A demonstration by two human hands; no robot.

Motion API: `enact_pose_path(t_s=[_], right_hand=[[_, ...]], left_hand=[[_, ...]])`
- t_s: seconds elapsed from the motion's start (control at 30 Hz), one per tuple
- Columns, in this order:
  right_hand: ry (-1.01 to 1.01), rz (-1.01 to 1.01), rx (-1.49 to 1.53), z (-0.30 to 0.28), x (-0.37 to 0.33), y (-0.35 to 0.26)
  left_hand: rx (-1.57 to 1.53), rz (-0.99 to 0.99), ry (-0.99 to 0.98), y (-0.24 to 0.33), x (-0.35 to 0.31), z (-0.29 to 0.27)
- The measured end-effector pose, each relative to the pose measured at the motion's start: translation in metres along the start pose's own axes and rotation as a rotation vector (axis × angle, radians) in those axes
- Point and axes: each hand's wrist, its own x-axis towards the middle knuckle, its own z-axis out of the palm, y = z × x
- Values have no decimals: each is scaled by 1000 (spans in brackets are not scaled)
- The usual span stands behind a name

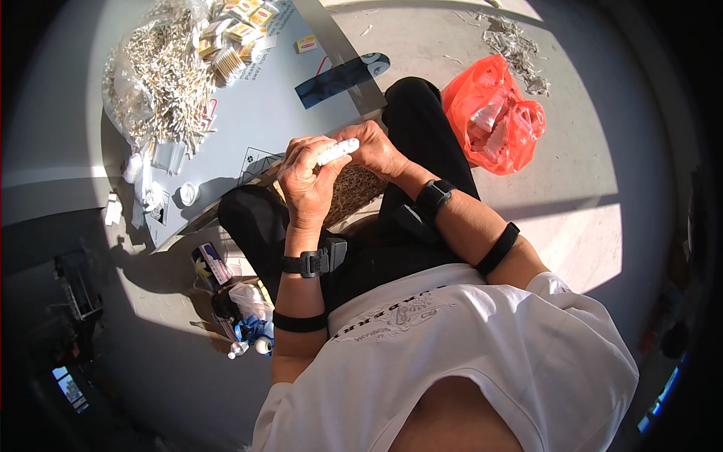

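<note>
Both hands meet over my lap around a bundle of cotton swabs (338,151), whose white tips face up in a tight row. My left hand (307,181) is closed round its left side, the thumb pressed along the near edge. At the bundle's right end, my right hand (374,149) has its fingers curled against it; the fingertips are partly hidden. Beyond my left hand, a large heap of loose cotton swabs (169,83) lies in clear plastic on the grey tabletop (263,113). Small yellow-and-white packs (242,32) of swabs are piled beside the heap.
An open red plastic bag (493,113) holding clear packaging stands on the floor to the right, with scattered scraps (516,49) beyond it. A small white round container (188,193) sits near the table's close edge. Bags and boxes (245,301) lie on the floor at left.
</note>
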Motion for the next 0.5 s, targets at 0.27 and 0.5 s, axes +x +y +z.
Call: enact_pose_path(t_s=[0.27, 0.5], right_hand=[[-6, 9, 21, 1, 0, -1], [-15, -4, -2, 3, 0, -2]], left_hand=[[-14, -3, 9, 2, 1, 0], [7, 49, 31, -2, -1, 1]])
